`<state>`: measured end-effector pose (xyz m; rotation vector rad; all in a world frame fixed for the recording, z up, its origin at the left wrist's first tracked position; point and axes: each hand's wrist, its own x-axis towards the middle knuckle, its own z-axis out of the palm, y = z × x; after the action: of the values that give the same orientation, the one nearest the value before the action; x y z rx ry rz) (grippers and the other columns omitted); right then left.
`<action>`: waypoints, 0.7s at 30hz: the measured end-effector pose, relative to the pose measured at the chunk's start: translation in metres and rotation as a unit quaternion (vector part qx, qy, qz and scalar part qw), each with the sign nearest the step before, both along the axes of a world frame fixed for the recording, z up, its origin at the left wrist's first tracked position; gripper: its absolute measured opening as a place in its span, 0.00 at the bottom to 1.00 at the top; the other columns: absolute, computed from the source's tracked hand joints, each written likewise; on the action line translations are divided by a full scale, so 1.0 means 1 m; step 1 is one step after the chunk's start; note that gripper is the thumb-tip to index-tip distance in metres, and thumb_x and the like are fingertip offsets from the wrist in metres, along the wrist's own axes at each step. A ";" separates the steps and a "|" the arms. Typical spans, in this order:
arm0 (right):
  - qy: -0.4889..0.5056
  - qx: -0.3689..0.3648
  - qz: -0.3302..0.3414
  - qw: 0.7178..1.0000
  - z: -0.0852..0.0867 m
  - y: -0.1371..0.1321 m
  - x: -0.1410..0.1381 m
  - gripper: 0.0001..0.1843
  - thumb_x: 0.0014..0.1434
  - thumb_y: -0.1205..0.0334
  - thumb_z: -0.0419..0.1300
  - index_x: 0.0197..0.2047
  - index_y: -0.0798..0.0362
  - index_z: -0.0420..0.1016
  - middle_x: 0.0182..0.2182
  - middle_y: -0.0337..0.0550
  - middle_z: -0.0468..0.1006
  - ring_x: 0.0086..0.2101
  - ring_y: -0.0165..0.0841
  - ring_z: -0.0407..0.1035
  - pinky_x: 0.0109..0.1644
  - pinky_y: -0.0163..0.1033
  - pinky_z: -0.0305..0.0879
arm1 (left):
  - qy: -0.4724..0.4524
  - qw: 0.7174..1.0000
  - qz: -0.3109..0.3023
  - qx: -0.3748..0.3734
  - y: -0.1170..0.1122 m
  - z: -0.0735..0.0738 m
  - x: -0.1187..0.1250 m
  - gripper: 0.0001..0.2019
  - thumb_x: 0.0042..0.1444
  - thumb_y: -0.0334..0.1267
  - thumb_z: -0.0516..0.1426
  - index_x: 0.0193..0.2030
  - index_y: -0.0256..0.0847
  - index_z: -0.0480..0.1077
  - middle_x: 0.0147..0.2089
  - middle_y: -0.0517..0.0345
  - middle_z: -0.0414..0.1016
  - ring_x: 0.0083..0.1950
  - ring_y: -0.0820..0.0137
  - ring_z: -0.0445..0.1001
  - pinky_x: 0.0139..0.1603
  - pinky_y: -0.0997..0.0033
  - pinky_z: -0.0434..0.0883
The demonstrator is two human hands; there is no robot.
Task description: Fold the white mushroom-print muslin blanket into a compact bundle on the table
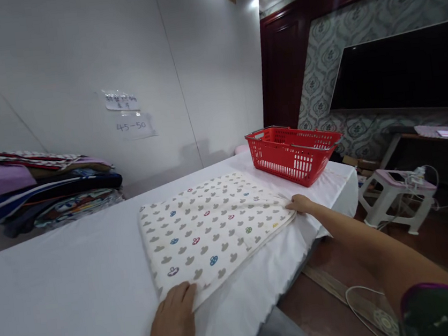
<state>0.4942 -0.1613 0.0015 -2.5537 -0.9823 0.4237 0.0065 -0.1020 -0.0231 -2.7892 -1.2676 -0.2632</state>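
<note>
A white cloth (pixel 218 222) printed with grey clouds and a few coloured shapes lies folded in a flat rectangle on the table. At its near left corner, my left hand (pixel 172 319) is closed on the edge, its thumb hidden from view. My right hand (pixel 300 203) pinches the right corner with my arm stretched out, and small creases run into the fabric there. Between the two hands the near edge is fairly straight, showing stacked layers toward the right.
A red plastic basket (pixel 287 152) with metal handles stands at the table's far right end. Folded clothes (pixel 48 185) are piled at the left against the white wall (pixel 73 55). Beyond the white-covered table (pixel 80 292) is a white stool (pixel 400 191) with cables.
</note>
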 end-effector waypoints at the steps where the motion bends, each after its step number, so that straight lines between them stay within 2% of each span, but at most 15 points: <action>1: 0.009 0.004 0.002 1.000 0.000 0.000 -0.002 0.09 0.45 0.61 0.66 0.26 0.56 0.71 0.19 0.43 0.73 0.28 0.36 0.71 0.30 0.34 0.60 | 0.001 1.000 0.023 -0.004 0.000 0.001 -0.006 0.26 0.49 0.19 0.45 0.52 0.41 0.69 0.54 0.51 0.69 0.55 0.64 0.67 0.52 0.63 0.65; 5: 0.058 0.028 0.010 0.998 -0.004 -0.002 -0.012 0.08 0.50 0.64 0.60 0.35 0.59 0.72 0.15 0.38 0.68 0.19 0.32 0.67 0.23 0.33 0.59 | -0.009 0.991 0.106 -0.078 -0.002 0.006 -0.038 0.21 0.53 0.26 0.46 0.53 0.38 0.66 0.54 0.48 0.67 0.55 0.62 0.67 0.49 0.62 0.67; 7: 0.084 0.042 0.010 0.996 -0.006 -0.003 -0.018 0.14 0.51 0.65 0.58 0.42 0.61 0.70 0.16 0.37 0.68 0.18 0.30 0.65 0.21 0.32 0.59 | -0.024 0.978 0.162 -0.130 -0.003 0.009 -0.051 0.18 0.57 0.34 0.45 0.53 0.39 0.65 0.53 0.47 0.68 0.51 0.61 0.70 0.45 0.61 0.69; 10: 0.105 0.070 0.010 0.992 -0.006 -0.005 -0.024 0.24 0.50 0.67 0.59 0.52 0.61 0.65 0.19 0.35 0.68 0.17 0.28 0.64 0.21 0.31 0.59 | -0.053 0.951 0.227 -0.201 -0.005 0.015 -0.058 0.21 0.58 0.42 0.44 0.57 0.43 0.60 0.49 0.50 0.72 0.46 0.59 0.73 0.43 0.59 0.69; 13: 0.119 0.102 0.010 0.988 -0.002 -0.008 -0.028 0.29 0.52 0.67 0.57 0.58 0.58 0.60 0.21 0.34 0.68 0.17 0.26 0.62 0.21 0.30 0.60 | -0.091 0.931 0.239 -0.260 -0.007 0.018 -0.049 0.26 0.58 0.43 0.45 0.63 0.43 0.52 0.46 0.50 0.75 0.46 0.59 0.74 0.46 0.59 0.68; 15: 0.140 0.127 0.001 0.982 0.001 -0.012 -0.029 0.31 0.55 0.66 0.55 0.62 0.56 0.55 0.21 0.33 0.67 0.19 0.26 0.62 0.22 0.30 0.61 | -0.137 0.921 0.230 -0.282 -0.011 0.017 -0.038 0.28 0.57 0.43 0.46 0.65 0.41 0.50 0.52 0.49 0.72 0.50 0.59 0.72 0.51 0.60 0.67; 18: 0.208 0.157 -0.021 0.965 0.004 -0.017 -0.031 0.35 0.55 0.66 0.56 0.64 0.54 0.51 0.19 0.31 0.64 0.19 0.26 0.61 0.23 0.31 0.62 | -0.214 0.911 0.210 -0.284 -0.015 0.012 -0.024 0.29 0.54 0.39 0.49 0.64 0.41 0.53 0.60 0.51 0.65 0.58 0.61 0.66 0.57 0.62 0.64; 21: 0.271 0.176 -0.033 0.946 0.007 -0.018 -0.032 0.37 0.53 0.66 0.59 0.65 0.53 0.52 0.18 0.31 0.65 0.18 0.26 0.60 0.22 0.31 0.62 | -0.275 0.898 0.215 -0.269 -0.013 0.013 -0.026 0.29 0.50 0.36 0.49 0.61 0.42 0.58 0.59 0.54 0.67 0.58 0.62 0.67 0.56 0.63 0.66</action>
<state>0.4619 -0.1788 0.0088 -1.9802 -0.6874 0.7971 -0.0191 -0.1148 -0.0096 -2.8169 -2.3656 -0.8238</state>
